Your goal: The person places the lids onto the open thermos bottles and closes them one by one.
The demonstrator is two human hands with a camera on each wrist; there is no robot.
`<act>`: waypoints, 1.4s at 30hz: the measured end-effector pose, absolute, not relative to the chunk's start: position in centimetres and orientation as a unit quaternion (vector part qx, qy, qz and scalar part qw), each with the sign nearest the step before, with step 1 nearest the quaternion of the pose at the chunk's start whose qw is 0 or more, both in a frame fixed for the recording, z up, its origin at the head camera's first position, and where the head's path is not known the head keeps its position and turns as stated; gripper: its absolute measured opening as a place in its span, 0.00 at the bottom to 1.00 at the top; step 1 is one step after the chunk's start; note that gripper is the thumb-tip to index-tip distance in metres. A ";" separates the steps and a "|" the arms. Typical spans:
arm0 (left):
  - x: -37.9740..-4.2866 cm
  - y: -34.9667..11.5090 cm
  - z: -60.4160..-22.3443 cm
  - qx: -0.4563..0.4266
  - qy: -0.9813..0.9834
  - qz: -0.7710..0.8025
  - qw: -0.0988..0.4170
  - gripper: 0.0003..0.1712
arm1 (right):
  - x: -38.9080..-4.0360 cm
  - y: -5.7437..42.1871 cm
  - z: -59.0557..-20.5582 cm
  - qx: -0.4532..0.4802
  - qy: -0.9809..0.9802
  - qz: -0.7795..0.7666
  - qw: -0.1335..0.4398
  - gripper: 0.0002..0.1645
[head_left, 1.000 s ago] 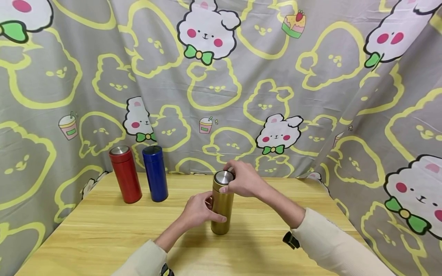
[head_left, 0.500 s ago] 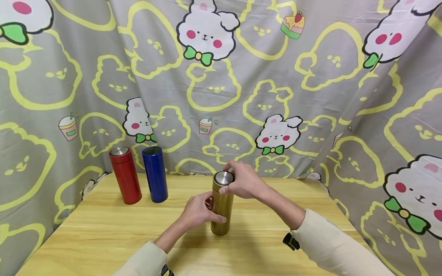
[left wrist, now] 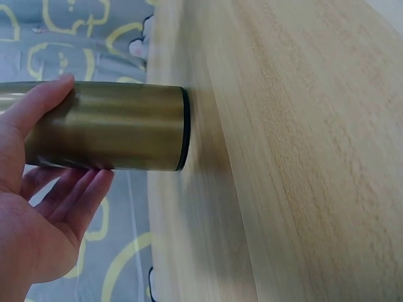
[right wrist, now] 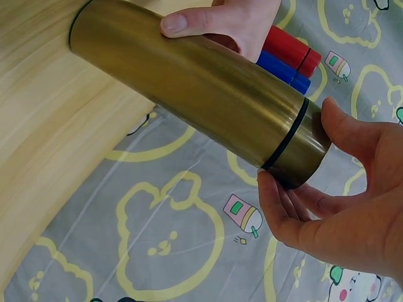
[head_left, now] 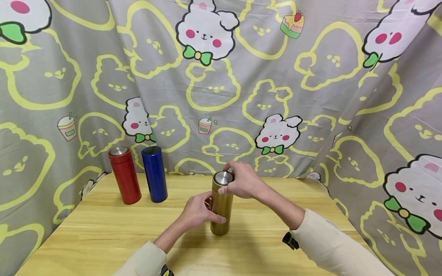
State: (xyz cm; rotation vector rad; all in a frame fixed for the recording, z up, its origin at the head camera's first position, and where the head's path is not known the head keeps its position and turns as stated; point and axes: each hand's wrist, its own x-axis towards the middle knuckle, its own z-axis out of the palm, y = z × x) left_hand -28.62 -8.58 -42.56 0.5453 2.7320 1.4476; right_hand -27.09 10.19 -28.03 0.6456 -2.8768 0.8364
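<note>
A gold thermos flask [head_left: 222, 207] stands upright on the wooden table, its silver-topped lid [head_left: 223, 177] in place. Around the lower body curls my left hand [head_left: 197, 211], thumb across the front and fingers behind. My right hand [head_left: 244, 180] grips the lid from the right, with thumb and fingers on opposite sides. In the right wrist view a dark ring [right wrist: 286, 133] marks the seam between lid and body. The left wrist view shows the flask's black base rim [left wrist: 184, 129] close to the tabletop.
A red flask [head_left: 125, 176] and a blue flask [head_left: 154, 175] stand side by side at the back left of the table [head_left: 114, 237]. Behind and on both sides hangs a grey cartoon-print curtain [head_left: 221, 145].
Both hands keep their hold on the gold flask, and the lid stays in place. Only a very slight shift of the head view shows.
</note>
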 end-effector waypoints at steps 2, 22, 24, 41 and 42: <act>-28.6 -8.6 -42.5 0.173 0.871 0.461 -0.001 0.34 | -27.1 10.1 -28.0 0.208 -0.940 0.267 0.042 0.33; -28.6 -8.7 -42.4 0.179 0.867 0.464 0.007 0.32 | -27.0 10.5 -27.2 0.208 -0.947 0.244 -0.019 0.51; -28.6 -8.7 -42.4 0.180 0.866 0.467 0.008 0.33 | -27.0 10.5 -27.0 0.210 -0.946 0.244 -0.028 0.54; -28.7 -8.8 -42.6 0.181 0.865 0.469 0.011 0.35 | -27.3 10.5 -26.7 0.268 -0.935 0.230 -0.032 0.37; -28.7 -8.8 -42.6 0.181 0.865 0.468 0.011 0.35 | -27.3 10.5 -26.8 0.268 -0.935 0.232 -0.028 0.37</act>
